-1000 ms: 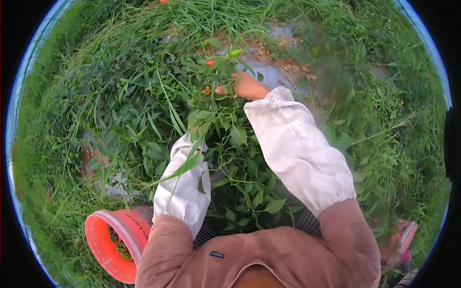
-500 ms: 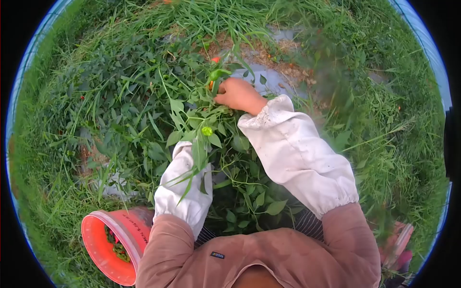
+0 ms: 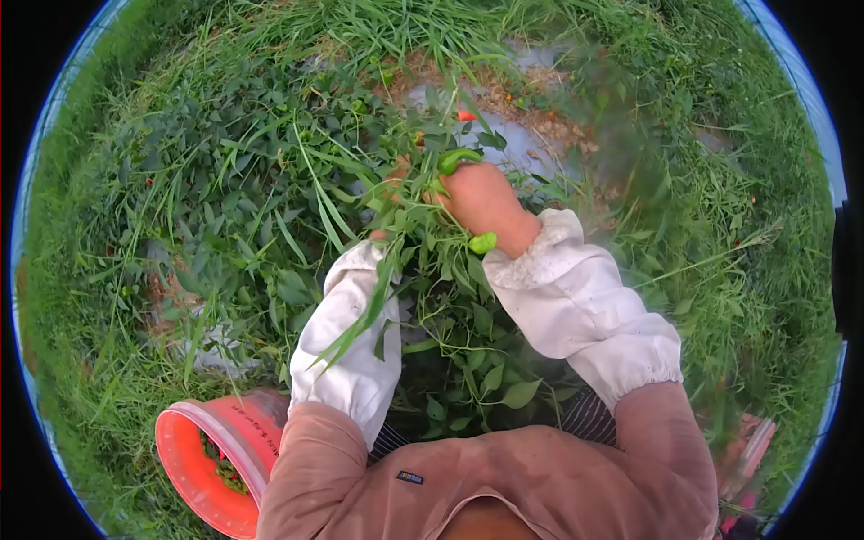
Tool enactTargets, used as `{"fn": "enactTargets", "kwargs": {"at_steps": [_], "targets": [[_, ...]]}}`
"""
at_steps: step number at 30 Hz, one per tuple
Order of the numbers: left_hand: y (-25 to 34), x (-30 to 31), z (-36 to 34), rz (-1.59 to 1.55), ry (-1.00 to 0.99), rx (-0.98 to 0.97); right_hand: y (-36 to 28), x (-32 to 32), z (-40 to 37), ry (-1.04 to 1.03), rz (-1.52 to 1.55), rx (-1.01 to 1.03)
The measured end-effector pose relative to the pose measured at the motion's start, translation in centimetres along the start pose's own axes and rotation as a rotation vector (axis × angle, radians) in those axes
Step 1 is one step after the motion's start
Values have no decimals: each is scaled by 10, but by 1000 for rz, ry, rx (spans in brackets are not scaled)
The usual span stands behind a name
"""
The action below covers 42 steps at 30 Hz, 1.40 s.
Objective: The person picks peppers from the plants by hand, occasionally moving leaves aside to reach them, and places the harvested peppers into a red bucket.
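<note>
My right hand (image 3: 486, 200) is closed among the stems of a leafy pepper plant (image 3: 423, 220), its fingertips hidden by foliage. One curved green pepper (image 3: 457, 160) lies against the top of this hand. Another green pepper (image 3: 483, 243) hangs just below it, near the cuff. Leaves cover most of my left hand (image 3: 396, 175); only bits of skin show, so its grip cannot be made out. Beyond the hands, a red pepper (image 3: 466, 115) shows among the leaves. White sleeve covers reach both wrists.
At lower left, a tilted red bucket (image 3: 211, 468) holds red and green peppers. A reddish container (image 3: 745, 459) is partly visible at lower right. Grey plastic sheeting (image 3: 513, 144) and dry straw lie beyond the plant, with dense grass and pepper plants all around.
My right hand has shifted right and slightly toward me. The branch with the green peppers has swung right, and part of my left hand now shows through the leaves.
</note>
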<state>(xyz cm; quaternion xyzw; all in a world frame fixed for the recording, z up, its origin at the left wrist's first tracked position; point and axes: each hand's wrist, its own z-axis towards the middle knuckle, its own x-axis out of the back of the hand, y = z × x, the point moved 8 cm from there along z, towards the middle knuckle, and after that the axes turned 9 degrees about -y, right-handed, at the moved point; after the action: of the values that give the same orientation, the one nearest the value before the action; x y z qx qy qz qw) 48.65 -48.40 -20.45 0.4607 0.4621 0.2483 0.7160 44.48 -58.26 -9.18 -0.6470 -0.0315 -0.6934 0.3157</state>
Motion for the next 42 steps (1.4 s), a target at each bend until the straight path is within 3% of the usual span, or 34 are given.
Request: {"fn": "enactTargets", "kwargs": {"at_steps": [1, 2, 3, 5, 6, 8, 9, 11, 12, 14, 15, 17, 19, 21, 28, 30, 31, 34, 35, 37, 39, 41, 42], "targets": [[-3, -5, 9, 3, -4, 3, -4, 2, -1, -5, 0, -3], [10, -4, -54, 6, -11, 5, -2, -1, -1, -73, 4, -73], [-3, -11, 9, 10, -21, 5, 1, -3, -2, -137, 6, -144], [0, -5, -5, 23, -35, 1, 7, 3, 1, -219, 116, -190], [-48, 28, -7, -358, -8, -121, 11, 6, -1, -279, 319, -258], [-54, 27, 16, -367, -2, -119, 13, 19, -10, -434, 735, -512], [-50, 20, 46, -372, -12, -117, 22, 23, -15, -424, 731, -516], [-42, 24, 48, -381, -21, -123, 48, 18, -31, -344, 1281, -569], [-41, 21, 49, -385, -20, -129, 63, 18, -37, -346, 1273, -565], [-37, 30, 42, -392, -11, -133, 98, 36, -45, -23, 1227, -588], [-37, 31, 45, -393, -9, -129, 103, 34, -42, -24, 1229, -588], [-41, 25, 51, -396, -21, -112, 97, 72, -30, 160, 539, -328], [-39, 20, 57, -402, -45, -106, 85, 65, -16, 138, 436, -354], [-40, 13, 57, -405, -56, -99, 50, 66, -4, 137, 134, -278], [-39, 30, 54, -399, -48, -72, 30, 59, 16, 134, -233, -46], [-48, 26, 60, -412, -45, -61, 32, 66, 8, -178, -226, -223], [-49, 30, 46, -420, -48, -55, 36, 67, 3, -180, -229, -231], [-57, 17, 79, -440, -53, -52, 45, 56, -12, -393, 243, -270], [-61, 12, 79, -446, -50, -52, 42, 58, -17, -396, 240, -270], [-63, 12, 73, -450, -45, -54, 30, 41, -46, -488, 1183, -560], [-66, 6, 72, -446, -37, -60, 10, 44, -45, -521, 1170, -483], [-57, 26, 73, -441, -27, -53, -19, 54, -44, -518, 1436, -358], [-63, 23, 64, -439, -24, -48, -28, 65, -46, -527, 1362, -352]]}}
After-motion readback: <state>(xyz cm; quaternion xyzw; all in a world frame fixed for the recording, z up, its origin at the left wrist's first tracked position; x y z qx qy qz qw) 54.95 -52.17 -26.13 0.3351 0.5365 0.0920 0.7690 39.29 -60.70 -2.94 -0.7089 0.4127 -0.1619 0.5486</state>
